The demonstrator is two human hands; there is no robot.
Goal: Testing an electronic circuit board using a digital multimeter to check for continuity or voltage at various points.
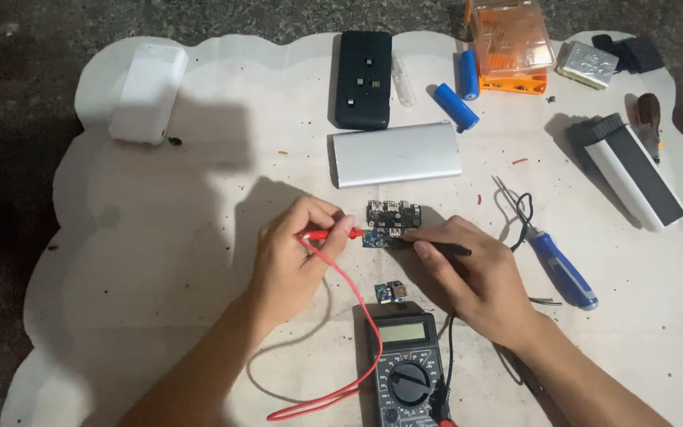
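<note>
The left hand [290, 257] pinches a slim red test probe [330, 234] between thumb and fingers, with its tip pointing toward three o'clock. The right hand [468, 277] is closed around a slim black test probe [443, 249], which points toward nine o'clock. The two tips meet from opposite sides on a small blue circuit board [375, 239] lying flat on the white paper sheet [160, 261] between the hands. A larger dark circuit board with metal ports [393, 213] touches the blue one at its twelve o'clock edge. The blue board's long axis runs left to right, in line with both probes. Both hands are about equally close to it, and the right fingertips are almost over its edge.

The red lead [349, 332] loops down toward six o'clock to a black digital multimeter with a round dial [409, 372]. Another small blue module [390, 292] sits just above the meter.

At twelve o'clock from the boards lies a flat silver metal case [395, 153], and beyond it a black rectangular case [364, 79]. Two blue cylindrical cells [456, 107] lie at one o'clock near an orange plastic tool box [511, 43]. A blue-handled screwdriver [563, 270] rests at three o'clock, and a white plastic case [148, 93] at ten o'clock.
</note>
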